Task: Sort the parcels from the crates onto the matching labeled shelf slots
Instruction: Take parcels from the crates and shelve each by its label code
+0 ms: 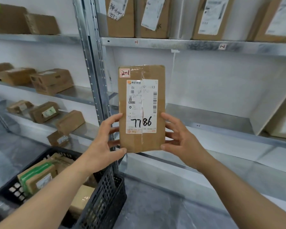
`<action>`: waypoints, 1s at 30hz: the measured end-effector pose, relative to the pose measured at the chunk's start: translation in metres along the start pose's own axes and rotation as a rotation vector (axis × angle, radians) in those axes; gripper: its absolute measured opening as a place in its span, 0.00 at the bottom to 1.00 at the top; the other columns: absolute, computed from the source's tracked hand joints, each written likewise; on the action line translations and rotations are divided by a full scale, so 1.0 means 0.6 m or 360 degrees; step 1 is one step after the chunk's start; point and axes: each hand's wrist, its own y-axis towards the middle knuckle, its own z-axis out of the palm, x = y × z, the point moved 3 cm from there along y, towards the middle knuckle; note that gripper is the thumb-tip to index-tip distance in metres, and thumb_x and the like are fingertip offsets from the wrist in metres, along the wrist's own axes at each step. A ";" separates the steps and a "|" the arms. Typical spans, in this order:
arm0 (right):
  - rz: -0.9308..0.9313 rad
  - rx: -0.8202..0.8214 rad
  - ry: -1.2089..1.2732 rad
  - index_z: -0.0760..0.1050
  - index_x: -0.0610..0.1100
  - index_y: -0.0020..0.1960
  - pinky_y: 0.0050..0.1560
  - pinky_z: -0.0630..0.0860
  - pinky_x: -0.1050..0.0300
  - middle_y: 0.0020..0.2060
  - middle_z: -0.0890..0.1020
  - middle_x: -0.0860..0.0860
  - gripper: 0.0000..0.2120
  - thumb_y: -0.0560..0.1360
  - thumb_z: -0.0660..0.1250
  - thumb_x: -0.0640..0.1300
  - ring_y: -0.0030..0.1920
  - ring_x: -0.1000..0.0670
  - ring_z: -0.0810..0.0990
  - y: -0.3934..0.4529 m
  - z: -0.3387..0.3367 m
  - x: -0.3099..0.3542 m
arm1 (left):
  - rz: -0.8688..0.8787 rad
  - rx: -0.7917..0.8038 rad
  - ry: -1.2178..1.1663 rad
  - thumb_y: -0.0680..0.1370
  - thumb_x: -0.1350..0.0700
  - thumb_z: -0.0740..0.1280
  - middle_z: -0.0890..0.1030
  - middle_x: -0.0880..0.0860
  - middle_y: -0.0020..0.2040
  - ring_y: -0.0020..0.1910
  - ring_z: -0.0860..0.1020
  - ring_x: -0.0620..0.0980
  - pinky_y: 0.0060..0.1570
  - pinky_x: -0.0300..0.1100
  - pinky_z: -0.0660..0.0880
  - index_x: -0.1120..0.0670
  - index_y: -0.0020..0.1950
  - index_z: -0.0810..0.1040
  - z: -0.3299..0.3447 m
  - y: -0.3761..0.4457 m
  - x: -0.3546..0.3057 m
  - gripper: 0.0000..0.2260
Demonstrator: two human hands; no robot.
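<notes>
While our fingers point(117, 116) curl round its two long edges, thumbs at the lower corners, we hold a flat cardboard parcel point(141, 108) upright between our left hand point(104, 144) and right hand point(180, 138), in front of the metal shelving. Its white shipping label point(141, 106) faces us with "7786" handwritten in black, and a small tag point(124, 73) at the top left corner reads "2-1". Behind it runs the middle shelf point(213, 119), more boxes stand on the upper shelf point(172, 44), and a black crate point(104, 195) holding further parcels sits below our left arm.
</notes>
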 end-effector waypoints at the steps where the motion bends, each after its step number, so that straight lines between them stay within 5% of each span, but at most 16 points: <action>1: 0.0014 -0.0014 -0.0001 0.60 0.71 0.65 0.57 0.77 0.60 0.60 0.70 0.69 0.39 0.73 0.69 0.31 0.64 0.56 0.75 -0.003 -0.006 -0.002 | 0.0005 0.0004 0.0002 0.72 0.69 0.70 0.61 0.43 0.71 0.67 0.66 0.39 0.55 0.34 0.74 0.29 0.66 0.58 0.006 0.005 0.000 0.41; 6: 0.0047 -0.0094 0.0005 0.60 0.71 0.64 0.55 0.77 0.62 0.61 0.70 0.68 0.39 0.73 0.68 0.31 0.64 0.56 0.75 -0.013 -0.013 -0.011 | 0.0028 0.0083 -0.0003 0.71 0.68 0.70 0.61 0.40 0.70 0.66 0.66 0.36 0.55 0.32 0.74 0.25 0.63 0.57 0.018 0.022 0.002 0.42; 11: 0.0081 -0.0179 -0.0057 0.60 0.73 0.63 0.57 0.77 0.59 0.60 0.69 0.69 0.40 0.73 0.68 0.31 0.64 0.55 0.74 -0.007 -0.005 -0.009 | 0.0023 0.0183 -0.0015 0.71 0.64 0.71 0.61 0.41 0.71 0.68 0.65 0.40 0.62 0.47 0.74 0.28 0.66 0.56 0.007 0.039 0.013 0.40; 16: 0.0101 -0.0231 -0.0070 0.61 0.78 0.60 0.58 0.77 0.57 0.61 0.69 0.70 0.41 0.73 0.68 0.31 0.63 0.57 0.74 0.017 0.015 0.000 | 0.0025 0.0215 -0.0057 0.70 0.60 0.71 0.62 0.41 0.71 0.68 0.65 0.39 0.62 0.48 0.74 0.28 0.67 0.56 -0.021 0.056 0.030 0.39; 24: 0.0132 -0.0181 -0.0036 0.60 0.72 0.63 0.54 0.77 0.64 0.59 0.69 0.72 0.39 0.74 0.67 0.31 0.62 0.61 0.73 0.094 0.112 0.000 | 0.0002 0.0150 -0.0061 0.71 0.68 0.70 0.62 0.38 0.69 0.67 0.66 0.36 0.60 0.42 0.75 0.23 0.62 0.57 -0.120 0.057 0.096 0.42; 30: 0.0082 -0.0203 -0.0067 0.59 0.72 0.63 0.59 0.75 0.62 0.61 0.68 0.72 0.39 0.74 0.67 0.31 0.65 0.59 0.71 0.161 0.203 -0.007 | 0.0014 0.0125 -0.0014 0.72 0.68 0.70 0.63 0.36 0.69 0.68 0.66 0.38 0.59 0.38 0.75 0.27 0.66 0.56 -0.204 0.059 0.163 0.42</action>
